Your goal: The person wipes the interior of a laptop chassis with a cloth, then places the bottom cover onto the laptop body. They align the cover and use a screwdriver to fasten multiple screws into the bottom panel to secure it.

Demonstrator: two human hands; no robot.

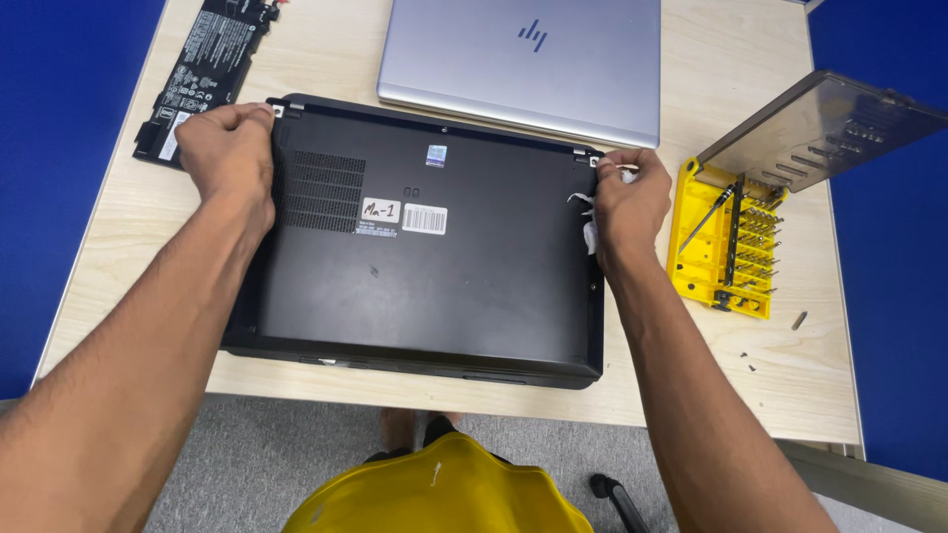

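Observation:
A black laptop (434,276) lies upside down on the light wooden table (326,49), its bottom cover facing up with two white stickers and a vent grille. My left hand (229,148) grips the far left corner of the cover. My right hand (630,202) presses on the far right corner, with a bit of white material under the fingers. Both hands are closed on the cover's edges.
A silver closed laptop (523,64) sits at the back. A black flat battery (202,69) lies far left. A yellow screwdriver bit set (721,247) with its clear lid (825,123) open stands right, a screwdriver in it. Small screws (798,321) lie nearby.

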